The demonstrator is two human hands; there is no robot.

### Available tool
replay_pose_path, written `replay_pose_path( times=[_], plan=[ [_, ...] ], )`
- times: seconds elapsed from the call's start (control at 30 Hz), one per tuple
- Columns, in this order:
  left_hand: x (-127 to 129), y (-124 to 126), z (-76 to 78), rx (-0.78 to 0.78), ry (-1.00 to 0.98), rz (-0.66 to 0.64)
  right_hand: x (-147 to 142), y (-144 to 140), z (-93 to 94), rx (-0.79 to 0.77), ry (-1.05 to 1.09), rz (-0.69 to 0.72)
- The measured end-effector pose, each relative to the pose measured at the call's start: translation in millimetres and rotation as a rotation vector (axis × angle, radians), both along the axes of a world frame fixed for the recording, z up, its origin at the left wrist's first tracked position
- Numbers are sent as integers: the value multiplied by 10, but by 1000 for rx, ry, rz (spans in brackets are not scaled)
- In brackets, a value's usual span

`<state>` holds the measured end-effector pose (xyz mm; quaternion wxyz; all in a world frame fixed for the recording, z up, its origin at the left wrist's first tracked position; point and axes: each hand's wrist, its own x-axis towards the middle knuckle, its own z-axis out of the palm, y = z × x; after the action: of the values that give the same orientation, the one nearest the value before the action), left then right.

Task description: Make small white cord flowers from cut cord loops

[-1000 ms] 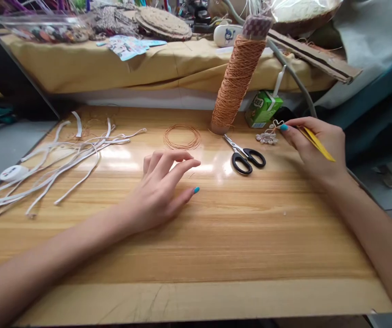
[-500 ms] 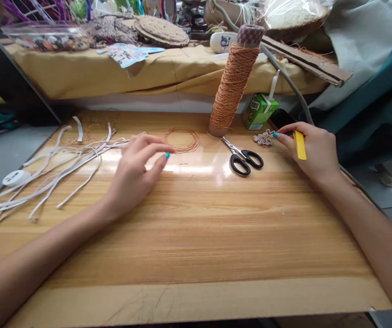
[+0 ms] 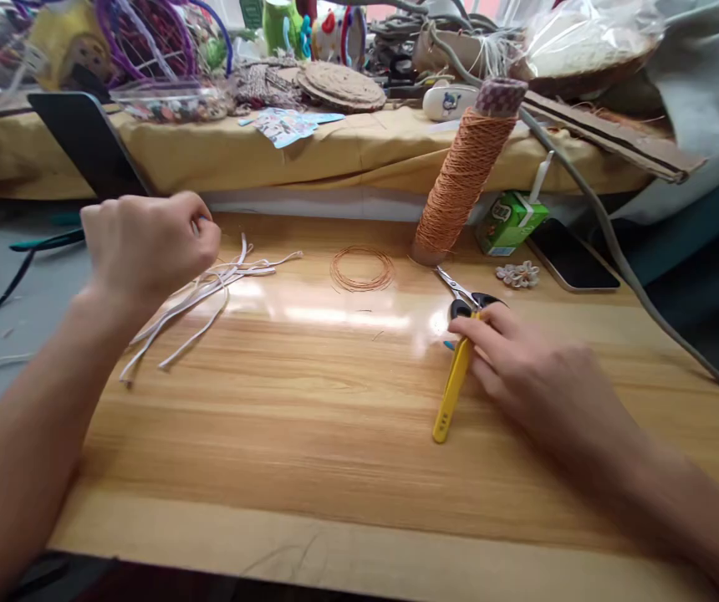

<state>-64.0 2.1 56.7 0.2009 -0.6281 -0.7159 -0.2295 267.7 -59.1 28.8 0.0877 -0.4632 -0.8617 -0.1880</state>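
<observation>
Right of ctr on the desk (image 3: 309, 443), our R hand (image 3: 526, 359) has fingers pinched closed on a yellow tool (image 3: 451, 397), tweezers-like, slanting down twd the near edge. Fingers overlap handles of the scissors (image 3: 456, 287) in this view; can't tell if touching. Scissors blades point away, tips near the base of the orange thread cone (image 3: 467, 171), which stands on end. Our L hand (image 3: 150, 242) is up over the far L part, curled in a loose fist; can't tell if it has hold of anything. White strips (image 3: 225, 279) lie below/beside it, partly hidden by hand + forearm. Between strips and cone: thin orange coil (image 3: 363, 287), flat, w/ a couple of tiny scraps on our side of it. R of cone: green carton (image 3: 507, 224) w/ straw, small white flower-like piece (image 3: 518, 274) just in front, dark phone (image 3: 576, 257) lying flat alongside. Yellow cloth (image 3: 309, 171) hangs along the back.
</observation>
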Motion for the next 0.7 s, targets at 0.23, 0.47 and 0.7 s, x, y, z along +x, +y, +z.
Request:
replay_pose_path(
  times=[0.23, 0.47, 0.7],
  plan=[
    [-294, 66, -9, -399, 174, -118, -49, -155, 26, 66, -141, -160],
    [-391, 154, -160, -450, 87, -264, 89, -205, 158, 89, -225, -285],
    [-423, 165, -133, -362, 28, -209, 135, -116, 112, -25, -258, -411]
  ],
)
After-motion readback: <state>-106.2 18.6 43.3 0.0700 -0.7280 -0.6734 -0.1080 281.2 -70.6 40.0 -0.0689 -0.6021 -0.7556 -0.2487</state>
